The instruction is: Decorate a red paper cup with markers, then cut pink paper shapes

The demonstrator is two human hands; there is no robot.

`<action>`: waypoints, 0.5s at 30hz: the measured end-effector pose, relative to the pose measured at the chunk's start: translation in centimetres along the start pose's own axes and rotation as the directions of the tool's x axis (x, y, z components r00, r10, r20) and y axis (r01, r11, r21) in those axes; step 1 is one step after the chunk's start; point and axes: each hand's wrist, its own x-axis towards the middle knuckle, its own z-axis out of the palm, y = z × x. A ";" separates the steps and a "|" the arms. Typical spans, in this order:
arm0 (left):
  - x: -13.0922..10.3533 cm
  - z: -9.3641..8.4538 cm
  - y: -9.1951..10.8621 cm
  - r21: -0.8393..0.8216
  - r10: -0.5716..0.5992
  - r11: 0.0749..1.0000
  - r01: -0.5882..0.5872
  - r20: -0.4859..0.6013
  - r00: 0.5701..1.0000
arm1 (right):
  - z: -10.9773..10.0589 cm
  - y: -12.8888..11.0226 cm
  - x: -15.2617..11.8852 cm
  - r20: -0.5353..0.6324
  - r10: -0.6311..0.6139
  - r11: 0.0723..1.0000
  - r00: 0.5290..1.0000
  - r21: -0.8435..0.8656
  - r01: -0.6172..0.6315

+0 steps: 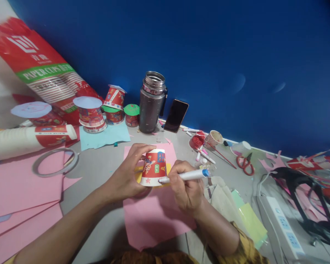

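In the middle of the head view, my left hand (131, 174) grips a red and white printed paper cup (153, 168) from its left side. The cup is upside down, its white rim band at the bottom with a small pink flower drawn on it. A white marker (189, 175) with a blue end is pinched in my right hand (187, 189). Its tip touches or nearly touches the cup's white band. Beneath both hands lies a sheet of pink paper (156, 220), with something yellow partly hidden behind the cup.
A dark thermos (151, 106) and a leaning phone (176, 115) stand at the back. Decorated cups (89, 113), a roll of tape (38, 165) and a bag of paper cups (44, 69) are left. Scissors (246, 164) and a power strip (284, 223) lie right.
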 end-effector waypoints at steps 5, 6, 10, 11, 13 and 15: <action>-0.2 0.3 -0.4 -0.020 0.002 1.000 -0.003 -0.043 0.999 | -0.1 0.1 -0.3 -0.070 0.054 0.998 0.996 0.021 -0.053; -0.2 0.4 -0.4 -0.026 0.004 1.000 -0.006 -0.053 0.999 | 0.0 0.1 -0.3 -0.078 0.060 0.998 0.995 0.023 -0.059; -0.3 0.6 -0.5 -0.043 -0.006 0.999 0.004 -0.052 0.999 | 0.1 0.2 -0.2 -0.066 0.054 0.998 0.996 0.026 -0.053; -0.2 0.6 -0.4 -0.041 -0.006 0.999 0.004 -0.046 0.999 | 0.1 0.2 -0.2 -0.063 0.046 0.999 0.997 0.025 -0.045; -0.2 0.5 -0.3 -0.034 0.001 0.999 -0.002 -0.035 0.999 | 0.2 0.2 -0.1 -0.054 0.032 0.999 0.998 0.018 -0.031; -0.1 0.4 -0.2 -0.030 0.010 0.999 -0.011 -0.036 0.999 | 0.2 0.2 0.0 -0.045 0.021 1.000 0.999 0.004 -0.021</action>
